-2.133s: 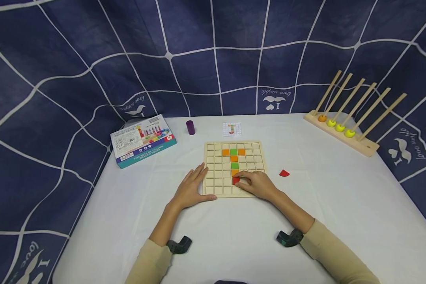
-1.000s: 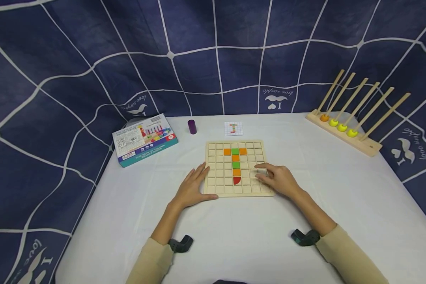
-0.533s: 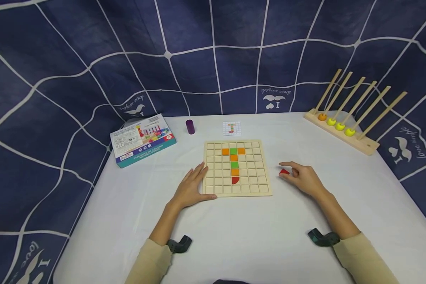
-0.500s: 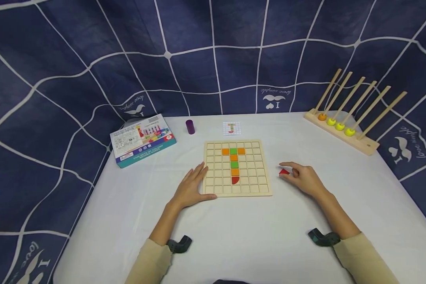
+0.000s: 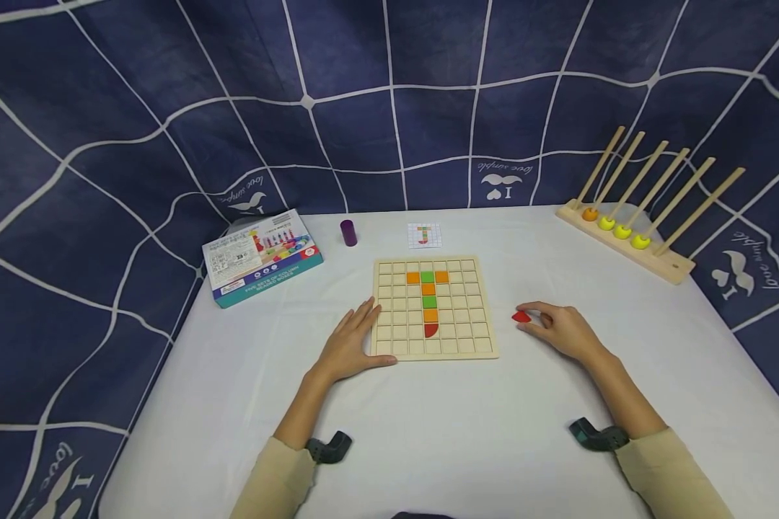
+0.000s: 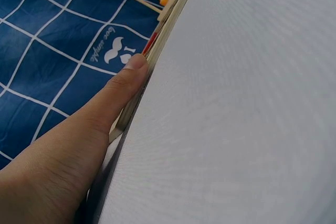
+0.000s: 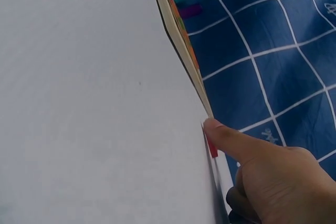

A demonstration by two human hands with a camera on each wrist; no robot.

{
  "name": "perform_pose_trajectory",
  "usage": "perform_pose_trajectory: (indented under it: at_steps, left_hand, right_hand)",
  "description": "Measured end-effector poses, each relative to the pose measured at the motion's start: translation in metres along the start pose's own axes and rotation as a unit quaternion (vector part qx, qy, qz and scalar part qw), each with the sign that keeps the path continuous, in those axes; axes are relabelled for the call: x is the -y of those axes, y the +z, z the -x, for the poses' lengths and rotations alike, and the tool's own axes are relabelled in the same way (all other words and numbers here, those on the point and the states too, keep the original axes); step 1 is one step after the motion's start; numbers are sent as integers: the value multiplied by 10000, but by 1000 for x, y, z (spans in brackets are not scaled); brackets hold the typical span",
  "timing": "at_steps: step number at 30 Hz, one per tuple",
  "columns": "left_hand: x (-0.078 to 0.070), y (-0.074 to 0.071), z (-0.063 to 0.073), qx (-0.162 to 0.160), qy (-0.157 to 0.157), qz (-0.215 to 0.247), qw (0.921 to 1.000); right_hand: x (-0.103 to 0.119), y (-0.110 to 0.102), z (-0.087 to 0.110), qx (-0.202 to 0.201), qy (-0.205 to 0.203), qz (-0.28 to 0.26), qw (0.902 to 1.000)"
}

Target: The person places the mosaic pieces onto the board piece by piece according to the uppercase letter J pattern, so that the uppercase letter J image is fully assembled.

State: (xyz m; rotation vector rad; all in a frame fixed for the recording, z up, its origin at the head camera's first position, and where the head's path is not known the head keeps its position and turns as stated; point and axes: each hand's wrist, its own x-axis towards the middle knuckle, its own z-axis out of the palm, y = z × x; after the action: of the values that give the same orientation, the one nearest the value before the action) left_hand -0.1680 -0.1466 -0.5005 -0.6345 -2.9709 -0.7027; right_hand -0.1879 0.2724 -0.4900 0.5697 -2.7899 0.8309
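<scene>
A wooden grid board [image 5: 464, 330] lies in the middle of the table, bearing orange and green square tiles in a T-like column. At the column's lower end sits a red quarter-circle tile [image 5: 431, 330]. My left hand [image 5: 347, 346] rests along the board's left side, fingers spread, its thumb at the near left corner. Right of the board, my right hand [image 5: 561, 333] pinches a second red quarter-circle tile [image 5: 521, 316] between thumb and index finger, at the tabletop. The right wrist view shows the thumb against this red tile [image 7: 212, 149]; the index finger is hidden there.
Behind the board lies a small pattern card [image 5: 425, 236] with a J of coloured shapes. A purple cylinder [image 5: 348, 233] and a toy box [image 5: 262, 258] stand at the back left. At the back right is a wooden peg rack [image 5: 671, 270] with several beads.
My right hand has left the red tile on the board, moved right to the second red tile and closed its thumb and index finger on it. The left hand has stayed put.
</scene>
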Motion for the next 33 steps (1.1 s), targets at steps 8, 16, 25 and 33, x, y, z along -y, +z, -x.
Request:
perform_pose_trajectory:
  at_steps: [8,16,25,33]
  left_hand:
    - [-1,-2,0,46,-74,19,10000]
    - [-1,-2,0,37,-41,43,10000]
    - [1,1,0,-21,37,0,10000]
    - [0,0,1,-33,17,63,10000]
  right_hand:
    - [-6,-4,7,-102,13,91,9999]
    - [-1,-5,5,-662,-203,79,9976]
    - [36,4,-15,-862,-483,-18,9951]
    - [72,35,-33,-852,-1132,-6,9899]
